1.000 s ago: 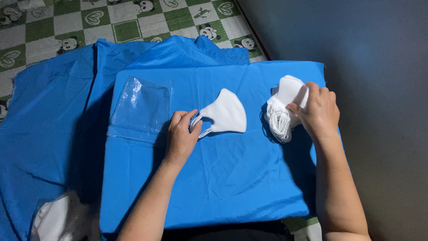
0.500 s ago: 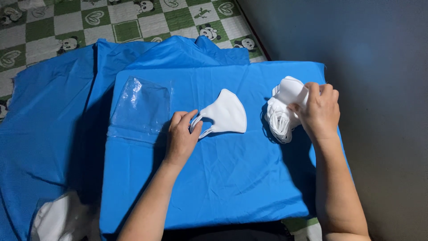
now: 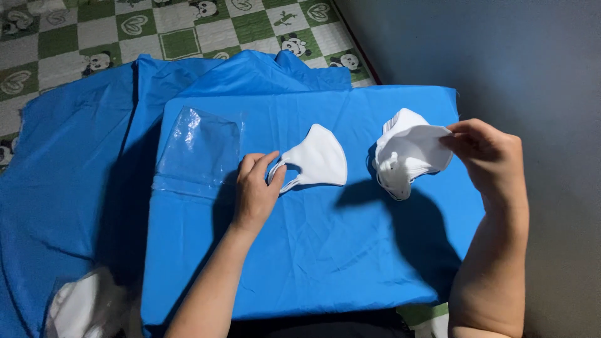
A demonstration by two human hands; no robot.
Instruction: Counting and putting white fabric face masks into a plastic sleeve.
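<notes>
Open room: the near half of the blue surface (image 3: 313, 263) lies bare.
Middle: a folded white mask (image 3: 319, 161) lies flat, the left hand (image 3: 255, 191) touching its loops.
Right: the mask stack (image 3: 407, 153) sits under the right hand (image 3: 491, 156).
Left: a clear plastic bag (image 3: 200, 147) lies flat.
Right edge: a grey wall (image 3: 532, 62) stands close.

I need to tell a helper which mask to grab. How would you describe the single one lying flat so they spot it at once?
Start at the blue-covered table. Near its middle, right of the clear plastic bag, lies a single folded white mask, its ear loops under the left hand. Unlike the stack of masks held up by the right hand, it lies flat and alone.
</notes>
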